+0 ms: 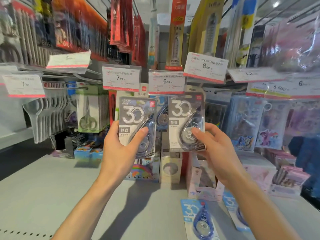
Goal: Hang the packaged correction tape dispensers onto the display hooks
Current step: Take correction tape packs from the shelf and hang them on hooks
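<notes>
Right now both hands are raised side by side, each closed on one grey blister card holding a blue teardrop-shaped correction tape dispenser. My left hand (119, 144) pinches the left grey card (137, 125) with thumb on its front; my right hand (217, 151) grips the right grey card (187, 122) by its lower edge. Both cards stand upright, long axis vertical, their top ends pointing at the white price tags (167, 82) just above. The hooks themselves are hidden behind those tags. I judge the right card nearer to going on, since its top sits higher. Two more light-blue cards (199, 220) lie on the grey shelf (52, 196) below my right wrist
</notes>
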Demonstrator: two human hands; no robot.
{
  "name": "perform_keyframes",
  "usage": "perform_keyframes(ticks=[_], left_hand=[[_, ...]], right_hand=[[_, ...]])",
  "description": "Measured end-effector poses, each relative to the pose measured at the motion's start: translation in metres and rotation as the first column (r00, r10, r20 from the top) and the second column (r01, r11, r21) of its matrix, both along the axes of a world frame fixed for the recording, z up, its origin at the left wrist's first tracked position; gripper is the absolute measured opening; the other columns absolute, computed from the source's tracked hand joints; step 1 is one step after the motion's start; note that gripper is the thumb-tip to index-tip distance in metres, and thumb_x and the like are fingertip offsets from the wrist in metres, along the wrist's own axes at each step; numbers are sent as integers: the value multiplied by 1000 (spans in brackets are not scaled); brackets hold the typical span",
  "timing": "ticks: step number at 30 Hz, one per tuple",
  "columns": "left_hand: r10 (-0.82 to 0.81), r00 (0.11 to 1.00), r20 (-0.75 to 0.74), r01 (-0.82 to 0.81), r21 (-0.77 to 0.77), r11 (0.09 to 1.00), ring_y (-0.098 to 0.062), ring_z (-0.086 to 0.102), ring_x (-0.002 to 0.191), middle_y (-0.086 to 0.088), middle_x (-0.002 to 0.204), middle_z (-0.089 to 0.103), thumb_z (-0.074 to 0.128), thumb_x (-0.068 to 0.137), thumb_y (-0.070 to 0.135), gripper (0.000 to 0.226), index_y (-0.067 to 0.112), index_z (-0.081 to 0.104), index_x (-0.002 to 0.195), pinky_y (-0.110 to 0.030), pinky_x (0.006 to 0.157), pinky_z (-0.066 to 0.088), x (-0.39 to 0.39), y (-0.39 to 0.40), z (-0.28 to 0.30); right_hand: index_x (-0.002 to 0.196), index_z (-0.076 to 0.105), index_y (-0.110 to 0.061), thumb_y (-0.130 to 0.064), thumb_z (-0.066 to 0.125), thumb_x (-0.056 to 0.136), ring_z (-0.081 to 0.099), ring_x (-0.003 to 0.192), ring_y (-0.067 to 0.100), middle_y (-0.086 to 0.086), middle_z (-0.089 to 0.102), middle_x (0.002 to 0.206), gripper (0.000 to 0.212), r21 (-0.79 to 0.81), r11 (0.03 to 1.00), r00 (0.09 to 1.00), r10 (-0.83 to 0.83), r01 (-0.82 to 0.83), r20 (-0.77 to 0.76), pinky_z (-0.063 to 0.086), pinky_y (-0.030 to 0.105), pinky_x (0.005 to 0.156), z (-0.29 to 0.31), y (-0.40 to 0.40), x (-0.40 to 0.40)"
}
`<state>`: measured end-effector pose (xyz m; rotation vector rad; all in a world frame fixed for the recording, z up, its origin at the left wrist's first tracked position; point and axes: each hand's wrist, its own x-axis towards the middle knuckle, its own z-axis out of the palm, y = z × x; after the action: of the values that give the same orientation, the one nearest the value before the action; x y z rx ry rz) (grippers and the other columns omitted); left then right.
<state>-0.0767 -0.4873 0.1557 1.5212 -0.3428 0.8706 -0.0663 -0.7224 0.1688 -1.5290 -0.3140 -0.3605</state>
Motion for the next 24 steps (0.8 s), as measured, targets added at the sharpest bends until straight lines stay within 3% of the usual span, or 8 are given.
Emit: perform_keyframes(ticks=[5, 10, 13, 15, 20, 24], left_hand=[[18, 1000, 24, -19, 32, 999, 8, 68, 95, 29, 102, 73, 79, 88, 26, 26, 32, 64, 109, -2, 75, 45, -4, 10, 5], [-1, 998, 70, -1, 36, 999, 6, 70, 93, 26, 102, 75, 80, 87, 28, 27, 35, 64, 109, -6, 74, 48, -3, 12, 22], [-15, 994, 106, 11, 41, 999, 3, 70, 97, 24, 105, 75, 80, 87, 32, 28, 39, 64, 109, -8, 77, 50, -3, 14, 33], [-21, 992, 125, 18, 27, 999, 1, 71, 98, 23, 106, 75, 79, 85, 38, 27, 43, 64, 106, -12, 78, 52, -4, 15, 40], [-26, 989, 146, 23, 17, 1000, 2, 71, 96, 23, 104, 76, 78, 84, 43, 26, 43, 64, 106, -10, 76, 51, -3, 16, 48], [-36, 989, 146, 34, 18, 999, 1, 72, 94, 23, 103, 76, 79, 87, 34, 26, 40, 64, 107, -12, 76, 52, -2, 16, 48]], right_hand=[[112, 71, -21, -40, 75, 87, 76, 93, 18, 7, 81, 107, 32, 59, 995, 995, 81, -84, 59, 53, 46, 93, 6, 2, -10], [123, 67, -15, -42, 76, 84, 73, 99, 25, 10, 80, 111, 48, 85, 991, 994, 104, -107, 37, 51, 57, 103, 5, 3, -11], [120, 69, -15, -36, 77, 86, 75, 89, 23, 11, 80, 105, 41, 86, 991, 993, 101, -106, 65, 56, 49, 89, 0, 0, -8], [119, 69, -16, -39, 74, 82, 77, 90, 22, 8, 81, 105, 44, 84, 995, 996, 51, -57, 77, 56, 45, 88, -2, 0, -6], [115, 65, -27, -32, 71, 95, 77, 99, 15, -1, 81, 105, 22, -84, 995, 992, -52, 62, 117, 55, 35, 89, -2, 9, 9], [114, 63, -33, -36, 71, 96, 75, 98, 7, -8, 80, 106, 20, -149, 986, 986, -45, 70, 163, 54, 28, 85, 11, 22, 24]])
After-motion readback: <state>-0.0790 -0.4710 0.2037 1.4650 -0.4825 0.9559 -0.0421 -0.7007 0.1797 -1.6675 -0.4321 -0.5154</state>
